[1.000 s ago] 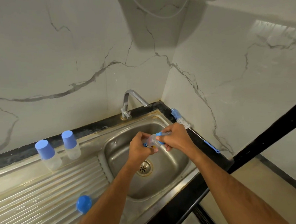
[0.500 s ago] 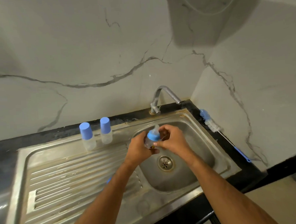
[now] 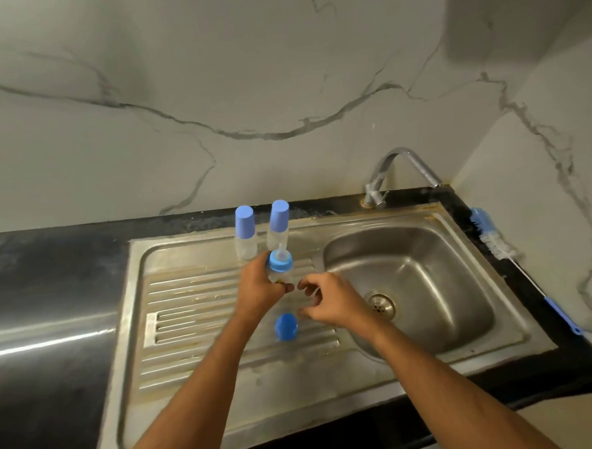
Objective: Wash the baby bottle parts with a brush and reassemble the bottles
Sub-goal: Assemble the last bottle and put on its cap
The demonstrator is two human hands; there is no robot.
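Observation:
My left hand (image 3: 262, 289) grips a small clear baby bottle (image 3: 280, 264) with a blue collar and a clear teat, upright above the ribbed drainboard (image 3: 196, 308). My right hand (image 3: 329, 299) hovers just right of it with loosely curled fingers and holds nothing. A loose blue cap (image 3: 286, 326) lies on the drainboard just below both hands. Two capped bottles (image 3: 246, 237) (image 3: 278, 225) stand at the back of the drainboard. A blue and white bottle brush (image 3: 494, 239) lies on the black counter right of the sink.
The steel sink basin (image 3: 438, 285) with its drain is to the right, under a chrome tap (image 3: 393, 173). Black countertop (image 3: 44, 292) stretches left of the drainboard. Marble wall panels close the back and right sides.
Both hands moved left from over the basin to above the drainboard with the bottle. My right hand has let go of the bottle's collar and dropped toward the loose cap.

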